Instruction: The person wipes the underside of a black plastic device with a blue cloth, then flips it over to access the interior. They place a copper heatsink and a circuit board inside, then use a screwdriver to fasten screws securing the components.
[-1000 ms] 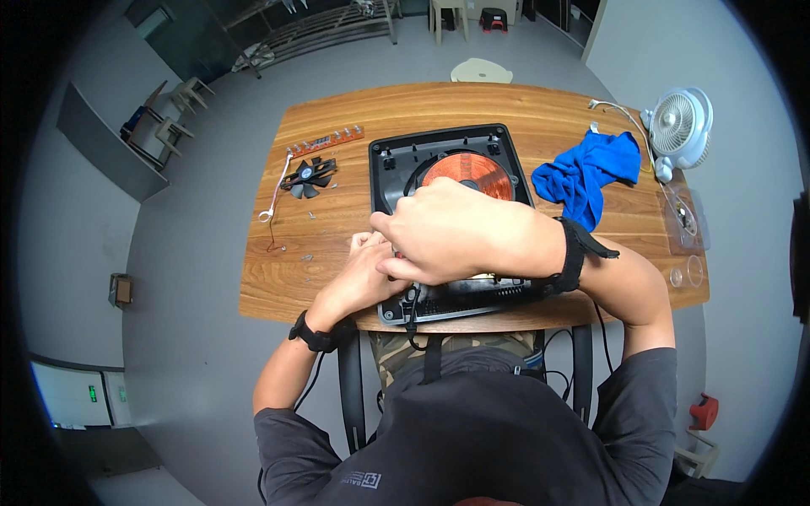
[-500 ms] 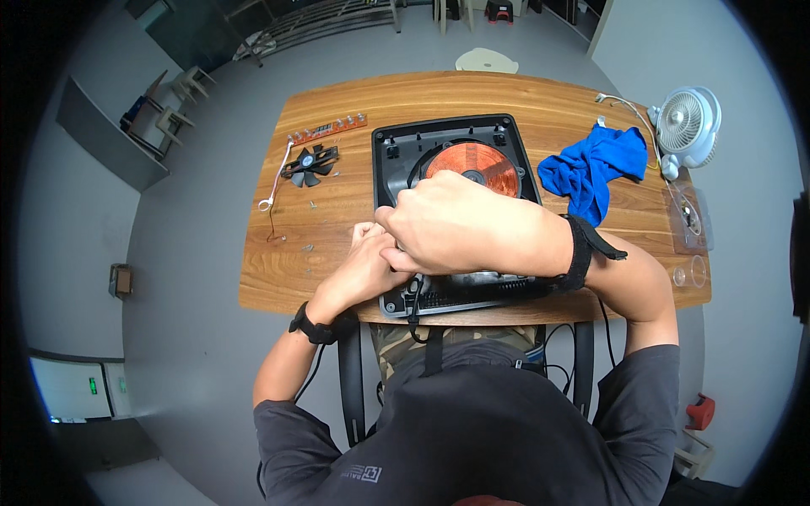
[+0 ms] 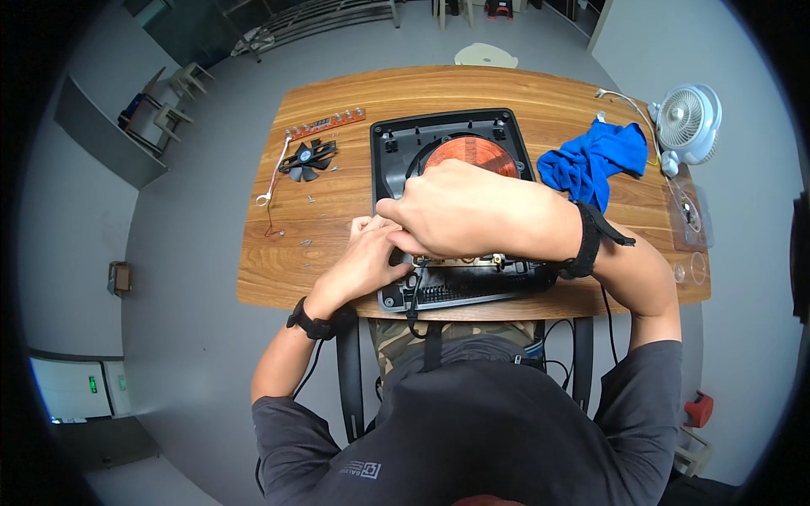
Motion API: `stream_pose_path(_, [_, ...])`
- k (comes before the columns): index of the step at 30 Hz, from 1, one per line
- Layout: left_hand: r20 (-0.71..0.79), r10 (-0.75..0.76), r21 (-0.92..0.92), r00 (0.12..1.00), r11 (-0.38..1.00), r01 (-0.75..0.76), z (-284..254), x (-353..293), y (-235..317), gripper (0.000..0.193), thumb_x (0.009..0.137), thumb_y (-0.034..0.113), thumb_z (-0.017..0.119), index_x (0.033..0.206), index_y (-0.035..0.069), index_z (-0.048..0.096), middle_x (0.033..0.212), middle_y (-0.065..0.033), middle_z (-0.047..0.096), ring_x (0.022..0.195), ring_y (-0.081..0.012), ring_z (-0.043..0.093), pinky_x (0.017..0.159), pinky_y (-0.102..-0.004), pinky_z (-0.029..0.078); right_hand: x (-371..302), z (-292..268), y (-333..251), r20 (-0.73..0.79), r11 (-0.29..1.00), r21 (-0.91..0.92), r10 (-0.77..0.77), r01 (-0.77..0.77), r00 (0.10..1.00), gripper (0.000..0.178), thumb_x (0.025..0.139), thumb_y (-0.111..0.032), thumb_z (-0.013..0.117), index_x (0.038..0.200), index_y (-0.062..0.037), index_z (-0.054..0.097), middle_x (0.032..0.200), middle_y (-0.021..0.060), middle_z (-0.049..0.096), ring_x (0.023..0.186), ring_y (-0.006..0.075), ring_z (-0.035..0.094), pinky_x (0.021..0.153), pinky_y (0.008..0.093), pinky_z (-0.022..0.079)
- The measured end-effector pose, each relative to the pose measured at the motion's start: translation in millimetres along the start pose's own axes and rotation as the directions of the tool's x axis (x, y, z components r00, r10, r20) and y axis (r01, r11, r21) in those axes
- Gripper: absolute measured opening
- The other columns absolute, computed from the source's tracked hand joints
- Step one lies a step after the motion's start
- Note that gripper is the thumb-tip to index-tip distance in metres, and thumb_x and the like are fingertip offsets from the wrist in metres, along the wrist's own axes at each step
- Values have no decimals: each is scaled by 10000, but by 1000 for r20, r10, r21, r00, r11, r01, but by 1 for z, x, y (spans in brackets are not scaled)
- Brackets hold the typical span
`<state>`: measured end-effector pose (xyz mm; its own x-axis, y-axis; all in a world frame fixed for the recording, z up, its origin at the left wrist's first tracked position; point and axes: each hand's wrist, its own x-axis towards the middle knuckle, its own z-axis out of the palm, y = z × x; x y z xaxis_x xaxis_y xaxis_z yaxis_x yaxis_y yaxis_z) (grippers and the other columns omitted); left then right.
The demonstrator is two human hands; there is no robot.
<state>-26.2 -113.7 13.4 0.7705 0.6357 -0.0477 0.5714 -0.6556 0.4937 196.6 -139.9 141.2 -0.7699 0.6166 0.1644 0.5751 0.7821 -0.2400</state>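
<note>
A black induction cooker base [image 3: 525, 152] lies open on the wooden table in front of me. Its round copper coil [image 3: 472, 153] is partly covered by my right hand [image 3: 451, 207]. That hand is curled closed over the left middle of the base; whatever its fingers pinch is hidden. My left hand [image 3: 368, 260] comes in from the left with bent fingers, its tips meeting the right hand at the base's left side. What the left fingers hold cannot be seen. Below the right hand shows the front edge of a circuit board [image 3: 460, 262]. A black cord [image 3: 414, 299] runs over the front edge.
Left on the table [image 3: 337, 282] lie a small black fan [image 3: 309, 160], an orange button board [image 3: 325, 125] with wires, and several screws [image 3: 306, 242]. A blue cloth [image 3: 595, 160] lies to the right. Beyond it are a white desk fan [image 3: 688, 122] and a clear plastic tray [image 3: 690, 218].
My right hand has shifted slightly up and right, and more of the circuit board's front edge shows below it. My left hand has moved a little upward beside it.
</note>
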Motion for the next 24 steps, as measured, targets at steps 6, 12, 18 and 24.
stream_pose_path(6, [-99, 71, -6, 993, 997, -72, 5, 2, -1, 470, 758, 172, 823, 1197, 83, 681, 1260, -135, 651, 1229, -308, 541, 1055, -443, 320, -1, -7, -12, 12, 998, -43, 54, -54, 998, 300, 966, -253, 618, 993, 45, 614, 687, 218, 674, 660, 406, 696, 581, 474, 556])
stream_pose_path(12, [-55, 39, 64, 998, 997, -36, 6, 0, -4, 443, 770, 171, 811, 1189, 99, 684, 1226, -120, 663, 1209, -310, 544, 1042, -441, 326, -1, -6, -5, 11, 1000, 21, 10, -10, 1000, 333, 962, -267, 618, 1042, 57, 605, 707, 233, 678, 682, 427, 694, 595, 485, 554])
stream_pose_path(18, [-119, 107, -1, 987, 994, -108, 10, 0, -7, 442, 772, 175, 826, 1185, 109, 682, 1211, -120, 671, 1210, -311, 539, 1036, -453, 331, 5, -6, -13, 27, 998, -15, 58, -57, 998, 378, 984, -318, 615, 931, 54, 655, 714, 227, 684, 701, 413, 701, 615, 476, 564])
stream_pose_path(24, [-101, 84, 33, 991, 996, -81, 7, -1, -7, 394, 769, 190, 836, 1123, 83, 697, 1167, -119, 679, 1192, -305, 550, 1049, -438, 333, 8, -14, -15, 132, 987, -104, 138, -125, 982, 392, 1010, -353, 593, 993, 36, 639, 803, 216, 712, 754, 399, 713, 664, 459, 580])
